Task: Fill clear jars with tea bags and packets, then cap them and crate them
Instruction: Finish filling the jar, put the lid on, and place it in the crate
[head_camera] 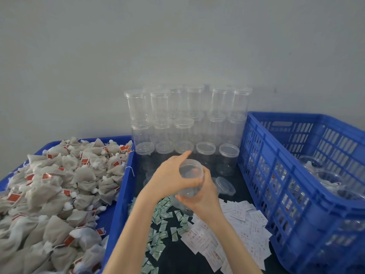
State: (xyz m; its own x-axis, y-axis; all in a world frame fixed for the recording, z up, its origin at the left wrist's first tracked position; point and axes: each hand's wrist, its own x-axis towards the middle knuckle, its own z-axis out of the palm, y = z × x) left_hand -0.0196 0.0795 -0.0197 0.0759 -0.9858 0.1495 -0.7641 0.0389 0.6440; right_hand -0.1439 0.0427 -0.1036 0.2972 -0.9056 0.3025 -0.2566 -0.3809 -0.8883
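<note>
A clear plastic jar [191,176] is held above the dark table, tilted with its top toward me. My left hand [169,176] grips its upper part, thumb across the front and forefinger stretched out behind. My right hand [206,196] grips the lower part from the right. Whether the jar has a cap on, I cannot tell. A loose clear lid [225,185] lies just right of my hands. Grey tea bags [59,190] with red tags fill the blue tray [118,204] on the left. Green packets [166,220] and white packets [237,230] are scattered on the table below my hands.
Capped empty jars [187,115] are stacked in rows against the grey wall, with a front row [205,149] right behind my hands. A blue slatted crate [276,175] stands at the right and holds several filled jars [325,178].
</note>
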